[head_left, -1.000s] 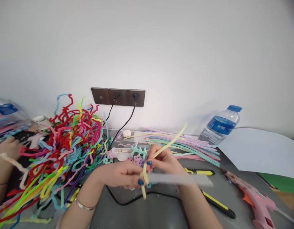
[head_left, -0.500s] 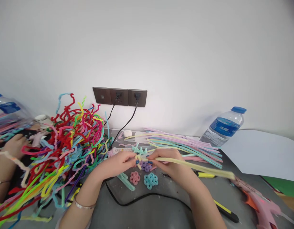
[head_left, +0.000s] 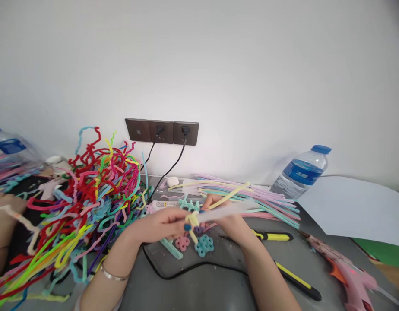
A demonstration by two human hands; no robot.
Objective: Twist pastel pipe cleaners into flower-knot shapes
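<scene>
My left hand (head_left: 169,222) pinches the short coiled end of a pale yellow pipe cleaner (head_left: 193,219), a stub of it pointing down. My right hand (head_left: 225,218) is closed at the same piece, whose long tail rises to the upper right. A whitish translucent strip, blurred by motion, reaches rightward from the coil across my right hand; I cannot tell what it is. Below lie a pink looped flower (head_left: 182,242) and a blue looped flower (head_left: 204,245). A purple flower (head_left: 198,230) is mostly covered, and a mint-green twisted piece (head_left: 188,204) lies behind my hands.
A tangled heap of coloured pipe cleaners (head_left: 99,198) fills the left, beside a co-worker's hand (head_left: 7,211). Straight pastel pipe cleaners (head_left: 267,198) lie behind. Yellow-black cutters (head_left: 298,280), a pink glue gun (head_left: 351,272), a water bottle (head_left: 301,172) and a black cable (head_left: 167,276) are around.
The long yellow tail has swung from pointing right to pointing up and right. My right hand has turned and shifted slightly left. The whitish strip now shows across it.
</scene>
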